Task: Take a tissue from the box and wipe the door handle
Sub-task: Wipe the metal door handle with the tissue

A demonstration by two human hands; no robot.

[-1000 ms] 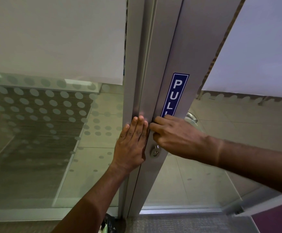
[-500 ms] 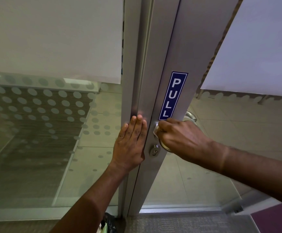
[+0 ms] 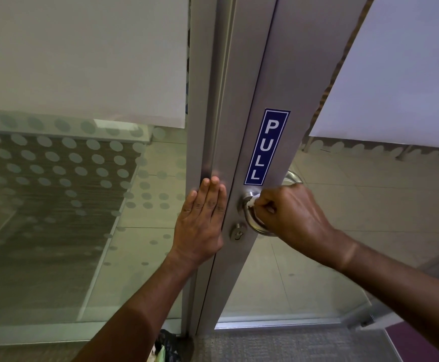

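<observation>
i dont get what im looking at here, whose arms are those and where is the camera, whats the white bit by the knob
There is no machine here. The camera is worn on a person's head and looks forward and down, so both arms reaching in from the bottom are that person's own.

They stand at a metal-framed glass door with a blue PULL sign. The left hand lies flat and open against the frame beside the door. The right hand is closed around a white tissue, pressing it onto the round metal door handle to wipe it. Just below the handle is a keyhole. Most of the tissue is hidden inside the fist.
</observation>
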